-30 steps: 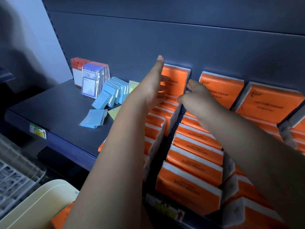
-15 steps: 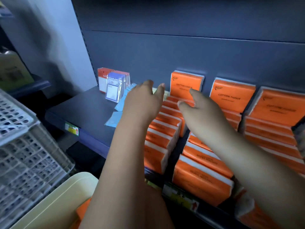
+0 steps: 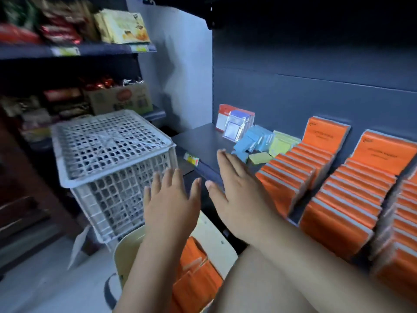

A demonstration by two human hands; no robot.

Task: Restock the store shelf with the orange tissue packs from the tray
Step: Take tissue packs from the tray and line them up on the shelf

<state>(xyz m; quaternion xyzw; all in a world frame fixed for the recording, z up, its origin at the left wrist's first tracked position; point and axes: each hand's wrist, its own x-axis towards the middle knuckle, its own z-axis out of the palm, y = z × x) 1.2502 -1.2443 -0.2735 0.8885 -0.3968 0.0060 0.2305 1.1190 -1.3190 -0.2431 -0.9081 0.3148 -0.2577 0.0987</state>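
Rows of orange tissue packs [image 3: 352,199] stand on the dark shelf [image 3: 203,143] at the right. More orange tissue packs [image 3: 194,279] lie in a cream tray [image 3: 126,249] below, partly hidden by my arms. My left hand [image 3: 169,204] hovers above the tray with straight, spread fingers and holds nothing. My right hand [image 3: 239,190] is beside it, in front of the shelf edge, fingers straight, also empty. Both hands are away from the shelved packs.
A white lattice crate [image 3: 112,168] stands upside down left of the tray. Blue and yellow small packets [image 3: 259,141] and carded items [image 3: 234,123] sit on the shelf's left part. Snack shelves [image 3: 74,50] fill the far left. A price tag [image 3: 191,158] marks the shelf edge.
Both hands have drawn back from the shelved orange packs, down and to the left, over the tray. The view has swung left, showing the crate and snack shelves.
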